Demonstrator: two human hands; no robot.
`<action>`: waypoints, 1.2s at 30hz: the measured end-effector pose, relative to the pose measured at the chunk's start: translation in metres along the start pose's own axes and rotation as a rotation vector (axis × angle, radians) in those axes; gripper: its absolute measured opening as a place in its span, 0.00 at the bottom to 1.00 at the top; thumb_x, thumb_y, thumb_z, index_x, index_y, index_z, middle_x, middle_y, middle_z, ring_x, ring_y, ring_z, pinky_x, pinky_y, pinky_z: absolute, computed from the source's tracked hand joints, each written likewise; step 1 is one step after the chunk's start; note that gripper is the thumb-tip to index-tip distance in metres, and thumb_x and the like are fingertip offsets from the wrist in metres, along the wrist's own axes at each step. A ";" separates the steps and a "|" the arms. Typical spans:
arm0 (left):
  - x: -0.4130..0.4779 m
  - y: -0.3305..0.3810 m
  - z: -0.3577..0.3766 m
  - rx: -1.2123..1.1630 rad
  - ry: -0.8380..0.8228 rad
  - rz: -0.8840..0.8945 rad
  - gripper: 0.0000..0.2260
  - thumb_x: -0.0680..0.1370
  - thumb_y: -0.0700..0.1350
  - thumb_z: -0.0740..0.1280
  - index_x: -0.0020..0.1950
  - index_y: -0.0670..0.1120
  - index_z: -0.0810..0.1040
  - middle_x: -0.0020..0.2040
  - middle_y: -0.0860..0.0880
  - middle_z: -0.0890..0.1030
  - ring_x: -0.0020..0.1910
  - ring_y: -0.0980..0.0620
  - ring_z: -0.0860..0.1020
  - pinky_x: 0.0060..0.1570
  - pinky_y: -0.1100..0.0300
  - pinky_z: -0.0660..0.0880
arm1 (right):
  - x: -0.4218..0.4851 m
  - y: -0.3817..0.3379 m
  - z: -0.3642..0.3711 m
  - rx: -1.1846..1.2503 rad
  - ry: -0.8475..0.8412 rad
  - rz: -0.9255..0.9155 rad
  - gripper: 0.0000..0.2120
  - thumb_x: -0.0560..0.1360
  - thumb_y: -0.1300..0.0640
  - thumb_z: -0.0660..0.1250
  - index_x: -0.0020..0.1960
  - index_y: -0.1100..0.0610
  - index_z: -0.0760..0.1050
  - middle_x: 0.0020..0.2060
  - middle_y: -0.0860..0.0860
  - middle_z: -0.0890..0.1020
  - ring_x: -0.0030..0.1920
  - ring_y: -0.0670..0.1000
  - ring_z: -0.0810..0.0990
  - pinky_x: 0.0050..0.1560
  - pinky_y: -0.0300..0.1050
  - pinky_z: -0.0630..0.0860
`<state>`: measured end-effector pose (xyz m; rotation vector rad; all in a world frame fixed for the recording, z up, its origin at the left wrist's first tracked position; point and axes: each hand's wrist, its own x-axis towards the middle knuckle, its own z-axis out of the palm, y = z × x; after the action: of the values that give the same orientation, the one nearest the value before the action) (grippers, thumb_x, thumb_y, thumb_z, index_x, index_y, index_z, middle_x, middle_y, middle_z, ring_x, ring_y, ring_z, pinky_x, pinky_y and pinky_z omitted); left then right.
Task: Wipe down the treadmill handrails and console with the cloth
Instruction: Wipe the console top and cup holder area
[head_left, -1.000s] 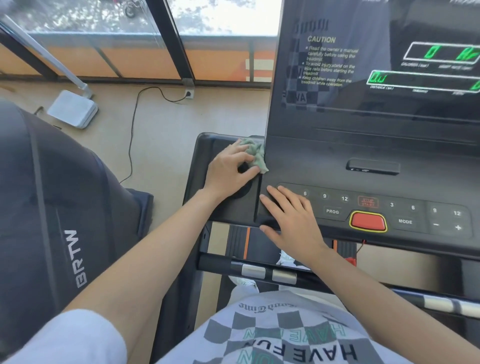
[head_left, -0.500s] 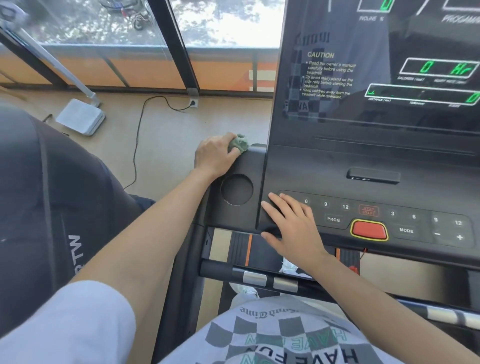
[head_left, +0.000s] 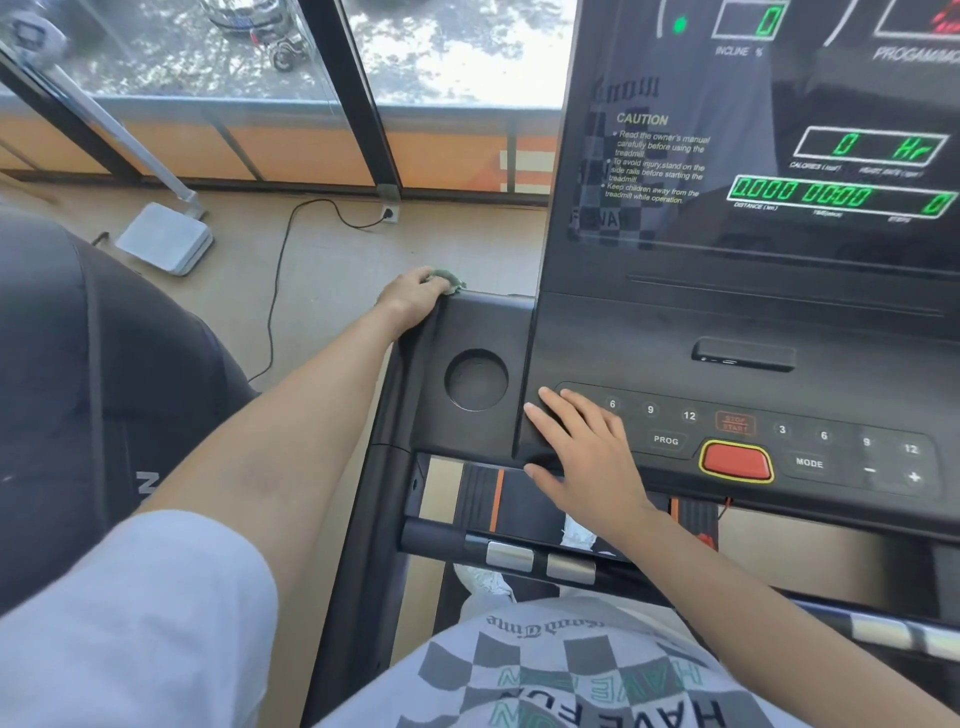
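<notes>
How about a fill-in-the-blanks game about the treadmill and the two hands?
The left hand grips a crumpled ____ cloth at the far left corner of the console.
The big button beside the flat right hand is ____.
The warning text is headed ____.
Missing words: green, red, CAUTION.

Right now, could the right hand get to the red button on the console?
Probably yes. The right hand lies flat on the left end of the console, holding nothing; the red button sits just to its right, with only the flat PROG key between.
</notes>
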<state>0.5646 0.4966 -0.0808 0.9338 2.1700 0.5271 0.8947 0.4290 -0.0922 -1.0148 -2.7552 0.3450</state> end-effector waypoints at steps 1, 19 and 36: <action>0.000 0.003 0.001 0.066 -0.026 0.027 0.09 0.81 0.54 0.62 0.58 0.62 0.80 0.67 0.48 0.80 0.71 0.44 0.70 0.69 0.52 0.67 | 0.000 0.000 0.000 0.002 0.001 0.005 0.33 0.70 0.46 0.77 0.71 0.52 0.73 0.72 0.52 0.74 0.72 0.57 0.70 0.66 0.56 0.70; -0.160 -0.039 0.108 0.279 0.277 0.639 0.16 0.80 0.53 0.65 0.62 0.49 0.85 0.62 0.49 0.85 0.60 0.48 0.82 0.71 0.48 0.70 | -0.004 0.001 0.002 0.013 0.047 0.001 0.34 0.70 0.47 0.77 0.73 0.54 0.73 0.73 0.52 0.73 0.72 0.57 0.69 0.67 0.55 0.66; -0.151 -0.010 0.112 0.234 0.241 0.397 0.22 0.81 0.60 0.53 0.54 0.47 0.80 0.44 0.50 0.83 0.50 0.47 0.79 0.57 0.51 0.67 | -0.005 -0.001 0.005 0.011 0.035 0.021 0.33 0.72 0.45 0.74 0.74 0.52 0.71 0.74 0.52 0.72 0.73 0.57 0.68 0.69 0.56 0.65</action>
<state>0.7165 0.3864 -0.0941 1.5153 2.3018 0.6064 0.8967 0.4248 -0.0968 -1.0382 -2.7106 0.3420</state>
